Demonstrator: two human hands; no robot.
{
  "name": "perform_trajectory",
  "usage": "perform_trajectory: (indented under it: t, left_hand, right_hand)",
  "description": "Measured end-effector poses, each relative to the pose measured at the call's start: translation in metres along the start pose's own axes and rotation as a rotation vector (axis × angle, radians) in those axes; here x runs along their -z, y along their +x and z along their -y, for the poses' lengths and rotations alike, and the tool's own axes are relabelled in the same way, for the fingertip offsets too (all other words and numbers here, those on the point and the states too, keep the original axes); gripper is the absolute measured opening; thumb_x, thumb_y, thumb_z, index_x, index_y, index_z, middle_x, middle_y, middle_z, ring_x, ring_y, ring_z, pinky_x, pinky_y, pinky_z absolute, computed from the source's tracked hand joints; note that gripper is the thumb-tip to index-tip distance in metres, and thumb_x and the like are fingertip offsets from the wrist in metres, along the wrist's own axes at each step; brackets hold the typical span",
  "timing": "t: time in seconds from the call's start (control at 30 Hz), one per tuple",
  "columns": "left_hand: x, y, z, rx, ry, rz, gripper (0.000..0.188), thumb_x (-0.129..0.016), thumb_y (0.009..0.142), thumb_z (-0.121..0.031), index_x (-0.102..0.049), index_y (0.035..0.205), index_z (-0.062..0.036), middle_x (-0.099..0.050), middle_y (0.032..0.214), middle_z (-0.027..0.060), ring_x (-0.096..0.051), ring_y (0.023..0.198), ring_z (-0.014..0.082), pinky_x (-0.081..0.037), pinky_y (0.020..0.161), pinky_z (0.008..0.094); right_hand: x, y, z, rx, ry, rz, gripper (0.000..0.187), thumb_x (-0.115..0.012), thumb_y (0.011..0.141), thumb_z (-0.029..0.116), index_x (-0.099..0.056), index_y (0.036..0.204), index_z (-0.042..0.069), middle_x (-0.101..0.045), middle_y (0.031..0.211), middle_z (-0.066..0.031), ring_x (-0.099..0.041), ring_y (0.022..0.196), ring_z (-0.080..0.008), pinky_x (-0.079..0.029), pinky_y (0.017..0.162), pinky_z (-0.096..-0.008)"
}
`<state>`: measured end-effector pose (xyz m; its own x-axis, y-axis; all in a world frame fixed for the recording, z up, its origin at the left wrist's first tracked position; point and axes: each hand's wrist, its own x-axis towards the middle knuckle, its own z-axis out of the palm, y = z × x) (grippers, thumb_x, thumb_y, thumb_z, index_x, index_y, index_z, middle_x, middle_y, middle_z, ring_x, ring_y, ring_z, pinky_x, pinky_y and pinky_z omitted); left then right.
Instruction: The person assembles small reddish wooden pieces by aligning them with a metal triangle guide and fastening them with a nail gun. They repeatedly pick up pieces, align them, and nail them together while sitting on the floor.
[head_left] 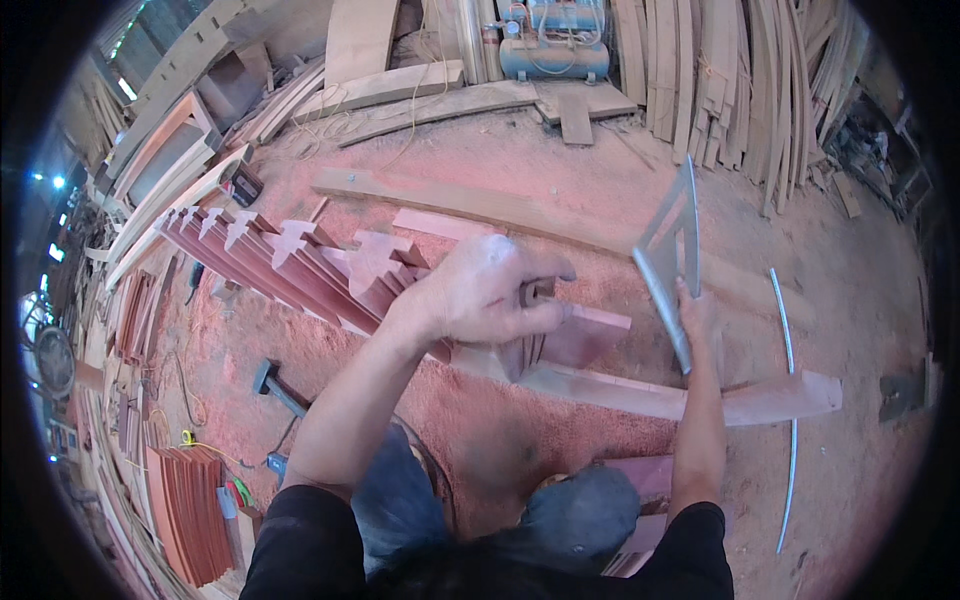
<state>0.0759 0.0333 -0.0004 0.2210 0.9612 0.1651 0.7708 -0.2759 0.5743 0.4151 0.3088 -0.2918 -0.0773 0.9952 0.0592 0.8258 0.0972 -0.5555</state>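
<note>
Metal square (661, 308) gripped by the right hand (699, 318), raised near the right end of the wooden beam (765, 403).
The left hand (490, 292) is curled close to a reddish board (592, 335); whether anything is pinched in it cannot be told. If the square is swung carelessly, the board's right edge could be dented; if the beam is leaned on, the notched pieces (300, 236) along its left stretch could be shifted.
</note>
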Motion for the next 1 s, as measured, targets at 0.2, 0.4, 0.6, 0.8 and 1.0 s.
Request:
perform_trajectory:
  t: [0.2,0.4,0.6,0.8,1.0]
  left_hand:
    - [-0.003,0.001,0.003,-0.007,-0.059,-0.005,0.044,-0.08,0.094,-0.03,-0.076,0.122,0.0037,-0.078,0.088,0.0185,-0.076,0.077,0.0275,-0.058,0.074,0.0389]
    - [-0.004,0.001,0.003,-0.042,-0.021,-0.051,0.041,-0.08,0.095,-0.031,-0.077,0.12,0.0024,-0.077,0.085,0.0186,-0.076,0.078,0.0282,-0.058,0.074,0.0401]
    - [-0.004,0.002,0.003,-0.036,0.005,-0.049,0.042,-0.08,0.095,-0.033,-0.078,0.12,0.0009,-0.077,0.086,0.019,-0.076,0.08,0.0312,-0.058,0.075,0.0412]
    - [-0.001,0.002,-0.005,0.008,0.016,-0.039,0.042,-0.081,0.094,-0.033,-0.078,0.121,-0.0005,-0.073,0.082,0.0165,-0.071,0.074,0.0268,-0.056,0.072,0.039]
    - [-0.001,0.001,-0.011,0.053,-0.011,-0.052,0.042,-0.081,0.093,-0.03,-0.078,0.122,0.0005,-0.07,0.079,0.013,-0.064,0.069,0.0205,-0.053,0.068,0.0367]
  right_hand:
    - [0.14,-0.074,0.035,0.143,0.314,0.222,0.034,-0.094,0.088,0.03,-0.087,0.102,0.001,-0.077,0.078,-0.0026,-0.066,0.07,-0.009,-0.053,0.064,-0.0323]
    - [0.134,-0.134,0.04,0.167,0.464,0.218,0.029,-0.096,0.082,0.02,-0.086,0.101,-0.001,-0.076,0.078,0.0,-0.066,0.071,-0.0073,-0.053,0.064,-0.0316]
    - [0.126,-0.136,0.041,0.336,0.463,0.163,0.034,-0.098,0.078,0.025,-0.087,0.1,0.003,-0.08,0.079,-0.0033,-0.07,0.07,-0.0107,-0.055,0.065,-0.0336]
    - [0.094,-0.111,0.038,0.411,0.127,0.153,0.042,-0.096,0.073,0.045,-0.087,0.095,0.011,-0.079,0.079,-0.0113,-0.073,0.066,-0.0266,-0.056,0.065,-0.041]
    - [0.08,-0.104,0.014,0.219,0.32,-0.093,0.034,-0.093,0.082,0.03,-0.078,0.08,0.0,-0.068,0.064,-0.0061,-0.063,0.056,-0.0121,-0.047,0.054,-0.0355]
